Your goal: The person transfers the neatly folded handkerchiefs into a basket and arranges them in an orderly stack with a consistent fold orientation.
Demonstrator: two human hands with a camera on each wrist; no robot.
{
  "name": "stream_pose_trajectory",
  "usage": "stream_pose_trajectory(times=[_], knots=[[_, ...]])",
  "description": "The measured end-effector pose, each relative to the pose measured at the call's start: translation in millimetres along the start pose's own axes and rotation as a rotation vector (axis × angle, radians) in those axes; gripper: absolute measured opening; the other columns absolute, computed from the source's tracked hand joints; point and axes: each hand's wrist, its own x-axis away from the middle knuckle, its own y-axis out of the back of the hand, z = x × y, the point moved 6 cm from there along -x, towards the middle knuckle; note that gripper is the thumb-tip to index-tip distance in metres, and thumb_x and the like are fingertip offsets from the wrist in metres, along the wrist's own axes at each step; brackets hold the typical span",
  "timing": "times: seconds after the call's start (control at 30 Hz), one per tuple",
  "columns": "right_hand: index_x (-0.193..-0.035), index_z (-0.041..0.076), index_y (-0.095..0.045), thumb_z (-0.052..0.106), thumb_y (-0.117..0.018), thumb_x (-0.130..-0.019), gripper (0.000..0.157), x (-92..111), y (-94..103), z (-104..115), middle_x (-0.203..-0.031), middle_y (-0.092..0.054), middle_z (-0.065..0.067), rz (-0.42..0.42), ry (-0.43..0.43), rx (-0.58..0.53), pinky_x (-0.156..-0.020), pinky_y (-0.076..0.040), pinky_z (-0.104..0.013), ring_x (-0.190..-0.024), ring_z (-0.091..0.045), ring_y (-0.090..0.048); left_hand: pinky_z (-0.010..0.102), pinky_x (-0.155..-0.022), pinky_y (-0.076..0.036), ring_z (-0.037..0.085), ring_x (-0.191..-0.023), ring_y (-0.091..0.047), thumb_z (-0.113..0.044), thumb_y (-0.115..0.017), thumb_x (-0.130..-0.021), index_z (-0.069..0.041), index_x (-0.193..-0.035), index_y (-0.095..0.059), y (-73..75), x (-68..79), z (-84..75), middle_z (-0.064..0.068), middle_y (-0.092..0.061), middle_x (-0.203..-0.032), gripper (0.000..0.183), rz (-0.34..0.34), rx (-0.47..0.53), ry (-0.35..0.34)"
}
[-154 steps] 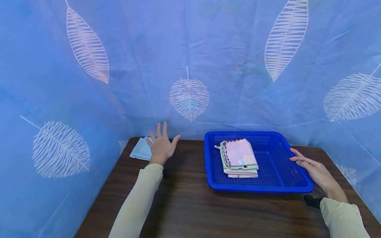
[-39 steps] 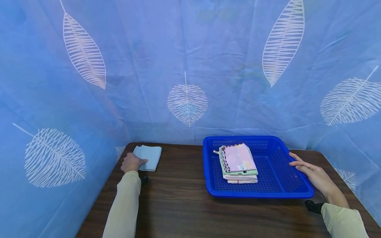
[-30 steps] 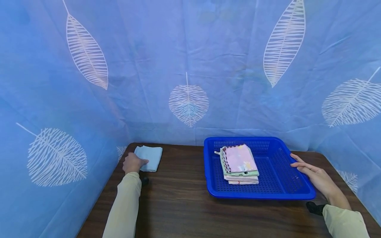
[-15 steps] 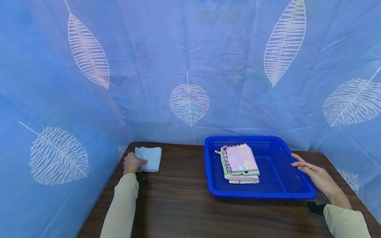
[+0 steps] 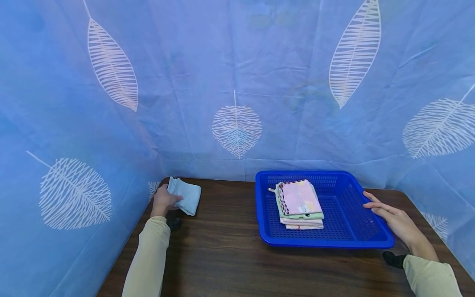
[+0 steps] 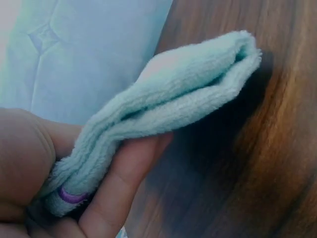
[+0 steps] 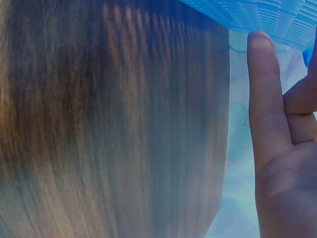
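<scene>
My left hand [image 5: 163, 201] grips the left edge of a folded light blue towel [image 5: 189, 196] at the table's back left. In the left wrist view the thumb and fingers pinch the towel [image 6: 173, 94], whose layers bend upward over the wood; a purple band shows near its held end. My right hand [image 5: 400, 222] touches the right rim of a blue plastic basket [image 5: 326, 244] with fingers fairly straight. Inside the basket lies a stack of folded towels [image 5: 300, 198], a pink one with a checked border on top. The right wrist view shows a finger [image 7: 265, 79] close to the basket's underside.
The dark wooden table [image 5: 222, 264] has blue leaf-print curtain [image 5: 237, 62] hanging along its back and sides. The basket takes up the right half of the table, near the back edge.
My left hand has gone from spread above the table to the light blue towel's left edge, gripping and tilting it up. The right hand has stayed at the basket rim.
</scene>
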Motion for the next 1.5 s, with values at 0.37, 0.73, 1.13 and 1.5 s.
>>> stream_pose_trajectory(times=[0.37, 0.73, 1.13, 1.5], knots=[[-0.149, 0.013, -0.053, 0.057, -0.036, -0.107, 0.063, 2.6, 2.8, -3.5, -0.159, -0.014, 0.038, -0.008, 0.004, -0.023, -0.078, -0.040, -0.005, -0.158, -0.032, -0.018, 0.041, -0.074, -0.064, 0.049, -0.119, -0.060, 0.002, -0.067, -0.094, -0.001, -0.155, -0.031, -6.1, 9.3, -13.8, 0.033, -0.047, -0.139, 0.072, 0.046, 0.198, -0.040], [-0.149, 0.014, -0.053, 0.059, -0.036, -0.106, 0.064, 2.5, 5.8, -6.8, -0.159, -0.014, 0.038, -0.015, -0.022, -0.031, -0.081, -0.046, -0.012, -0.155, -0.037, -0.028, 0.044, -0.078, -0.064, 0.046, -0.115, -0.062, 0.000, -0.063, -0.098, -0.001, -0.155, -0.031, -7.3, 18.3, -32.5, 0.031, -0.048, -0.138, 0.065, 0.050, 0.254, -0.101], [-0.148, 0.013, -0.054, 0.056, -0.037, -0.107, 0.062, 4.3, 7.5, -2.1, -0.160, -0.017, 0.037, -0.042, 0.021, -0.038, -0.079, -0.043, -0.006, -0.149, 0.001, -0.029, 0.039, -0.083, -0.063, 0.032, -0.107, -0.070, -0.012, -0.061, -0.101, -0.007, -0.159, -0.027, 0.0, 30.6, -58.8, 0.025, -0.046, -0.143, 0.068, 0.034, 0.418, -0.093], [-0.146, 0.012, -0.055, 0.057, -0.036, -0.107, 0.062, 4.1, -0.2, 1.0, -0.160, -0.019, 0.036, -0.049, 0.009, -0.018, -0.078, -0.043, -0.007, -0.150, -0.049, -0.026, 0.033, -0.082, -0.061, 0.021, -0.103, -0.065, -0.022, -0.063, -0.099, -0.007, -0.154, -0.038, 1.6, 40.6, -66.5, 0.020, -0.051, -0.141, 0.062, -0.022, 0.461, -0.071]])
